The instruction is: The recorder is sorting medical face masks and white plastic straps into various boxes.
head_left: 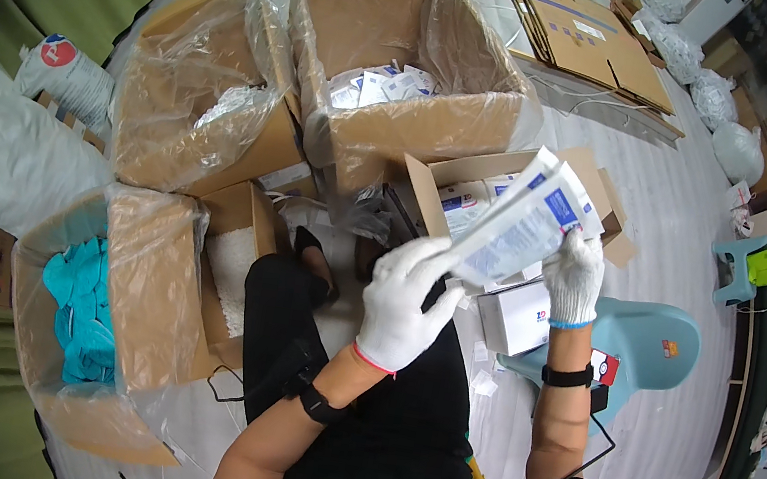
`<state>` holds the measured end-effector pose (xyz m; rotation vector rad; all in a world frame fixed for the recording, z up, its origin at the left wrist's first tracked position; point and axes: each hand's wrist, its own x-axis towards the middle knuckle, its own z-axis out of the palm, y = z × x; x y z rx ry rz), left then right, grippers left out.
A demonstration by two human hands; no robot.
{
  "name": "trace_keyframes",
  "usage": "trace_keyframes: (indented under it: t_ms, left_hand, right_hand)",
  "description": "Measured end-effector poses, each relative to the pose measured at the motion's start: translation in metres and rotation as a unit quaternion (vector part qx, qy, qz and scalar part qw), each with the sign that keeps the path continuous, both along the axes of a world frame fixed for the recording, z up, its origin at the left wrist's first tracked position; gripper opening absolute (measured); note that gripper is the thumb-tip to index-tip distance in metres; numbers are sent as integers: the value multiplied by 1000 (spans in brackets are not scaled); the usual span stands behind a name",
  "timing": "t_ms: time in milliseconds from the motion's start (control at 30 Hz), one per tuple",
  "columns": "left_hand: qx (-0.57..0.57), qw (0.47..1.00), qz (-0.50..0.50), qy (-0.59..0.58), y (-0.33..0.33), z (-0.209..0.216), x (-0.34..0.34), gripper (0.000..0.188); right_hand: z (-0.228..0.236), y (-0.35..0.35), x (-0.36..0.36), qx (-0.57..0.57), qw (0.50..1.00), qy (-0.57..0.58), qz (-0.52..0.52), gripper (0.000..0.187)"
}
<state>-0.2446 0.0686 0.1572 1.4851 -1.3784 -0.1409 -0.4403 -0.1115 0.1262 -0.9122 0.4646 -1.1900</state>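
Two or more flat white packets [533,226] with blue print are fanned in front of me above an open cardboard box. My right hand [575,280], in a white knit glove with a blue cuff, closes on their right edge. At their lower left end is my left hand [407,294], gloved in white with a red cuff. Its fingers and thumb close around that end, though the fingertips are slightly blurred. Beneath the packets, the open cardboard box [424,194] contains similar white and blue packs [462,207]. A small white carton [512,320] stands near my right wrist.
A plastic-lined carton [411,138] holds loose packets. Another lined carton [161,142] contains silvery pieces; a third [155,303] holds turquoise pieces. White material fills a narrow box [232,265]. A light blue plastic seat [647,334] stands right; flattened cardboard [589,41] lies behind.
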Motion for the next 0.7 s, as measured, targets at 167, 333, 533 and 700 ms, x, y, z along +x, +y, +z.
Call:
trace_keyframes:
  t_ms: [167,333,533,700]
  left_hand:
    - [11,998,-40,56,11,39,9,38]
    - [123,987,-81,67,34,-8,15,23]
    - [286,947,-106,-101,90,-16,49,25]
    - [318,927,-168,-110,101,-28,40,21]
  right_hand:
    - [9,64,36,73,989,-30,123,54]
    - [-38,114,28,126,976,85,153,46]
    - [26,145,59,-136,927,341,72,46]
    - [37,168,78,-243,833,435,241,20]
